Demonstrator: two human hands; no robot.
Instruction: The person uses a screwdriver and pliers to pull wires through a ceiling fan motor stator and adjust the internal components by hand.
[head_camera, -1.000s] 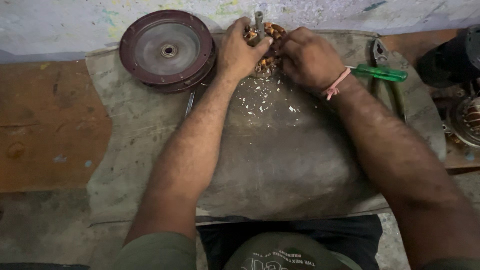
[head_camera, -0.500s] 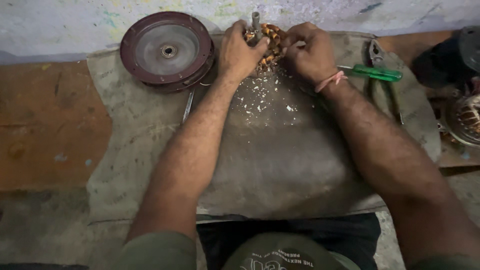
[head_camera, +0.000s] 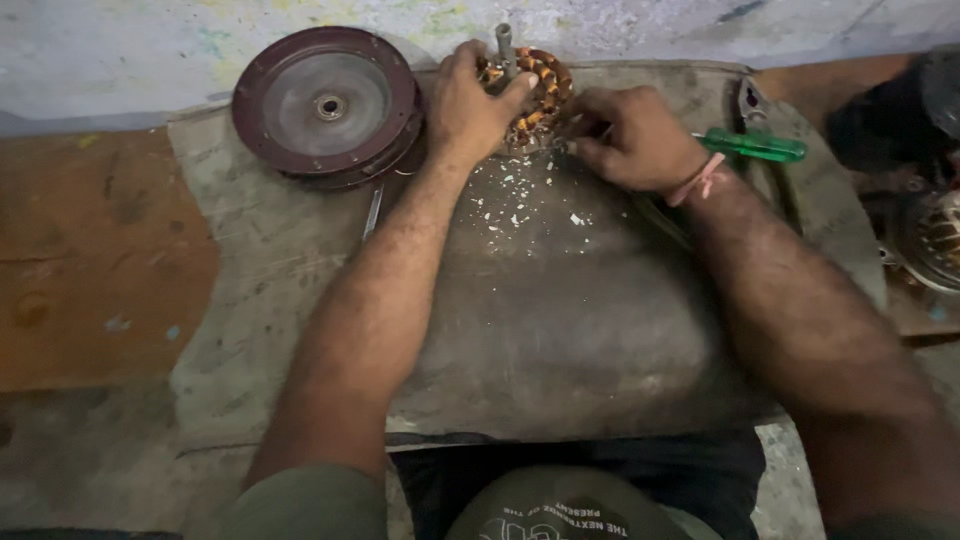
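A round motor stator with copper windings (head_camera: 540, 92) and an upright metal shaft (head_camera: 504, 42) lies at the far edge of a grey mat (head_camera: 560, 330). My left hand (head_camera: 470, 100) grips the stator's left side, thumb on the windings. My right hand (head_camera: 630, 135) is closed just right of the stator, fingertips pinched at its lower right rim; what they pinch is too small to tell. White flakes (head_camera: 515, 200) lie scattered on the mat below the stator.
A dark red round motor cover (head_camera: 325, 105) lies left of the stator, a thin metal rod (head_camera: 372, 212) below it. A green-handled screwdriver (head_camera: 755, 146) and pliers (head_camera: 748, 100) lie right. Another wound motor part (head_camera: 935, 235) sits at the right edge. A pale wall runs behind.
My right hand has drawn away from on top of the stator to its lower right side, uncovering more of the copper windings. My left hand stays on the stator.
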